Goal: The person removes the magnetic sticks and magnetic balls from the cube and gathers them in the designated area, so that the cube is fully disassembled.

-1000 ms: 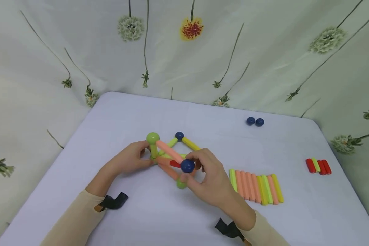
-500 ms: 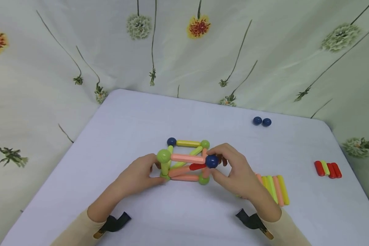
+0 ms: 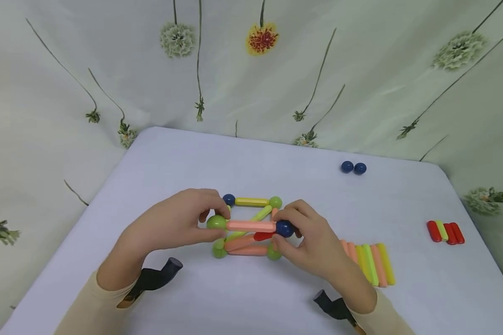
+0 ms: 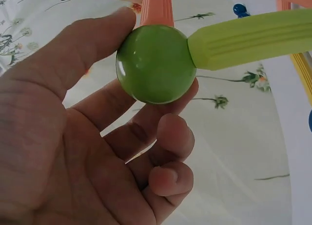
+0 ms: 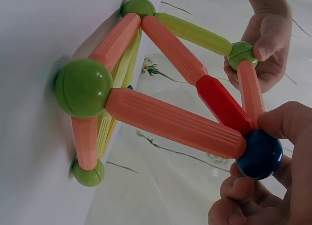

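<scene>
A frame of ridged sticks and balls stands on the white table (image 3: pixel 218 298). My left hand (image 3: pixel 172 221) pinches its raised green ball (image 3: pixel 215 222) between thumb and fingers; in the left wrist view a lime stick (image 4: pixel 248 40) and a salmon stick (image 4: pixel 157 8) join that ball. My right hand (image 3: pixel 314 244) pinches the raised dark blue ball (image 3: pixel 284 228) opposite. A salmon stick (image 3: pixel 251 226) bridges the two raised balls. The right wrist view shows a red stick (image 5: pixel 222 103) end to end with another salmon stick (image 5: pixel 173 49), forming a diagonal to the blue ball.
Right of the hands lies a row of salmon, yellow and lime sticks (image 3: pixel 373 263), partly behind the right forearm. Short red and lime pieces (image 3: pixel 446 232) lie farther right. Two dark blue balls (image 3: pixel 354 167) sit near the back edge. A flowered cloth (image 3: pixel 226 74) hangs behind.
The frame has turned so its top salmon stick runs left to right, the right hand moving rightward with the blue ball. My left hand has shifted from the lower green ball to the raised one.
</scene>
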`<state>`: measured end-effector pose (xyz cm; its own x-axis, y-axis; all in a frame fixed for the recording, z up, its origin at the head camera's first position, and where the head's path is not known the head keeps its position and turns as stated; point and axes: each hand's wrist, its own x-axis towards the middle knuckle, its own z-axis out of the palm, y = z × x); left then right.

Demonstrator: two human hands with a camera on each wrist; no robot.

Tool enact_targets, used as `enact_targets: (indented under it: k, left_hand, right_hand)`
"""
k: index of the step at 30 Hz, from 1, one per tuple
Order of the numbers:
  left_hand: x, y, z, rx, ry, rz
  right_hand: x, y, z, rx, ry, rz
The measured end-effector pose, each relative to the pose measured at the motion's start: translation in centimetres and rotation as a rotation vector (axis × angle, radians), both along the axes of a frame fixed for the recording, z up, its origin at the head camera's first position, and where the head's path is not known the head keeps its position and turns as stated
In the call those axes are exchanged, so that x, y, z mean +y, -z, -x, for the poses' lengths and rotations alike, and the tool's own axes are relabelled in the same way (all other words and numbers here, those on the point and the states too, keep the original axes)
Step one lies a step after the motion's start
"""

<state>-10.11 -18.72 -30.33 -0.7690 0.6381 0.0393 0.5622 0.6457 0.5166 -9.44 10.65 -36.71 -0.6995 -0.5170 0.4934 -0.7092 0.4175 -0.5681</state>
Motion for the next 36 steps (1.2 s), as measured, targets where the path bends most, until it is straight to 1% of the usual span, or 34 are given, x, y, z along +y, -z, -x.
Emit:
enact_targets:
  k: [3, 6, 10, 12, 17, 24, 32, 36]
  left_hand:
    - [0.1, -0.1, -0.8, 0.04, -0.028, 0.014]
    - [0.5, -0.2, -1.5, 0.106, -0.059, 0.031]
    - [1.3, -0.4, -1.8, 0.19, -0.091, 0.047]
    - [1.6, -0.5, -1.9, 0.209, -0.101, 0.048]
    - [1.9, -0.5, -1.8, 0.216, -0.108, 0.036]
    - [1.7, 0.1, -1.3, 0.207, -0.107, -0.006]
    - [1.5, 0.8, -0.9, 0.159, -0.112, -0.014]
    - [1.2, 1.1, -0.7, 0.132, -0.134, -0.01]
  right_hand:
    - [-0.7, -0.1, -0.3, 0.046, 0.004, 0.0]
    - [-1.2, -0.3, -0.4, 0.105, 0.004, 0.031]
    - [-1.4, -0.4, -0.4, 0.173, 0.006, 0.091]
    - [-1.3, -0.4, -0.4, 0.181, 0.007, 0.109]
    - [-1.2, -0.4, -0.5, 0.155, 0.017, 0.086]
    - [-1.0, -0.1, -0.2, 0.149, 0.009, 0.064]
    - [-0.8, 0.5, 0.3, 0.137, -0.033, 0.067]
    - [-0.4, 0.8, 0.6, 0.092, -0.057, 0.062]
